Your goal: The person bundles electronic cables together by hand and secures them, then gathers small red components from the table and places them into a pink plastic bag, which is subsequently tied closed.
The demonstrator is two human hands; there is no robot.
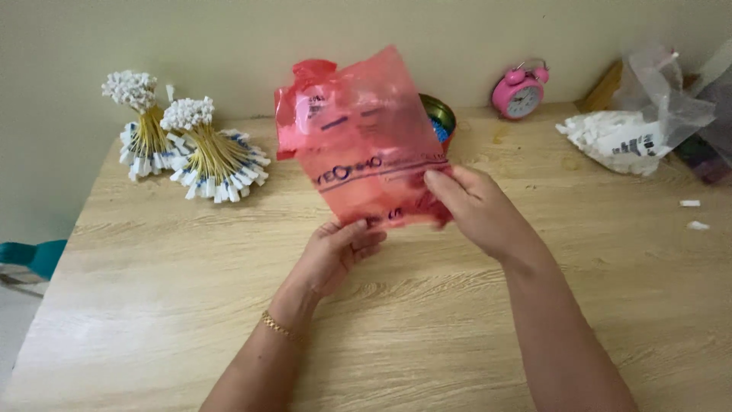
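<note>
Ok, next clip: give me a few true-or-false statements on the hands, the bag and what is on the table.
1. Both hands hold the red bag. True: the left hand and the right hand grip its lower edge.
2. The bag lies flat on the table. False: it is held up above it.
3. A pink clock stands by the wall. True.
4. Two tied bundles lie at the right. False: they are at the left.
5. The left wrist is bare. False: it wears a gold bracelet.

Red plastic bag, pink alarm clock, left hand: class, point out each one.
red plastic bag [358, 130], head view, middle of the sheet
pink alarm clock [520, 94], head view, its dial
left hand [335, 255], head view, the palm
</note>
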